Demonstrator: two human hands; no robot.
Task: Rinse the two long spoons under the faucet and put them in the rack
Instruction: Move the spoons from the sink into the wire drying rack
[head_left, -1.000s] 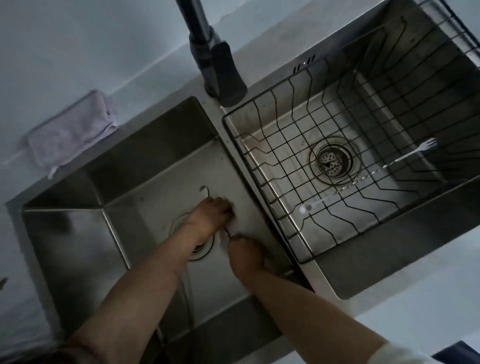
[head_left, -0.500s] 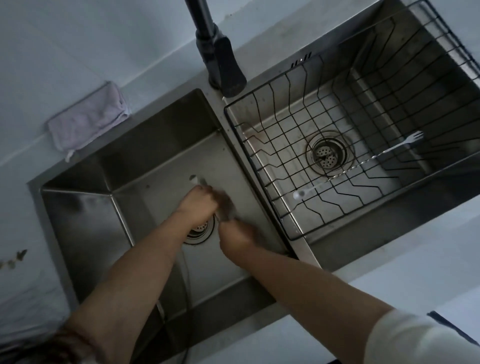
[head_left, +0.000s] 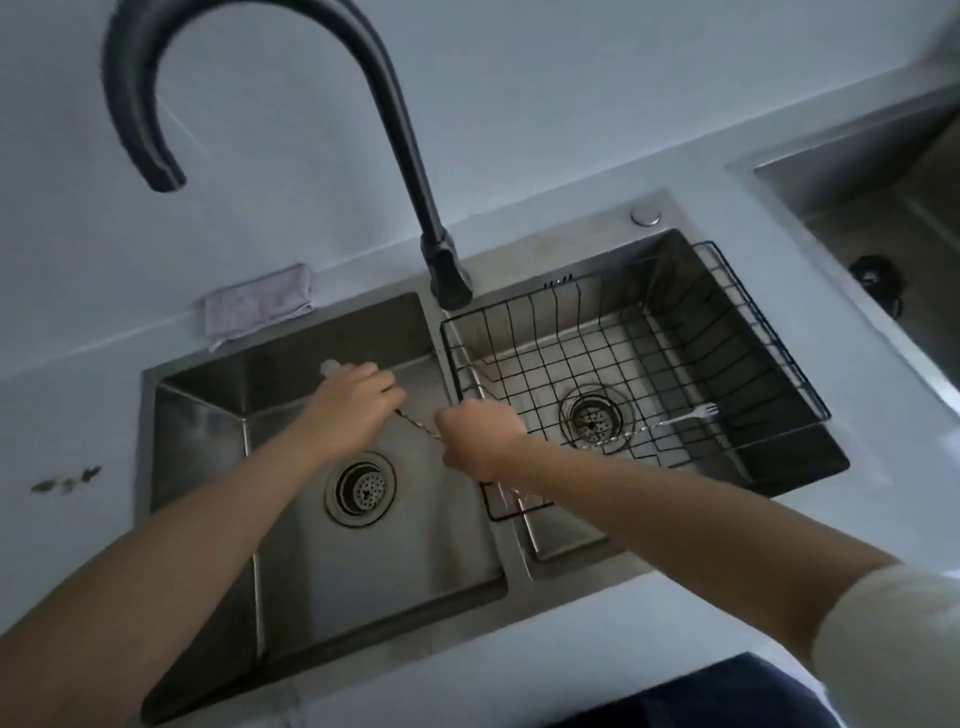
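Note:
Both hands hold one long twisted-handle spoon (head_left: 418, 427) above the left sink basin (head_left: 374, 551). My left hand (head_left: 353, 405) grips its bowl end, whose pale tip (head_left: 328, 368) pokes out behind the fingers. My right hand (head_left: 480, 436) is closed around the other end, over the divider between the basins. A second long utensil (head_left: 675, 420) with a fork-like tip lies in the black wire rack (head_left: 748, 322), which sits in the right basin. The black gooseneck faucet (head_left: 410, 171) arches overhead, its spout up at the left. I see no water running.
A folded pale cloth (head_left: 257, 306) lies on the counter behind the left basin. Each basin has a round drain strainer (head_left: 361, 488). Another steel basin (head_left: 883, 208) with a dark object is at the far right. A round button (head_left: 645, 214) sits behind the rack.
My head has risen, so the whole faucet arch now shows. Both hands have lifted the spoon from the bottom of the left basin and spread apart along it.

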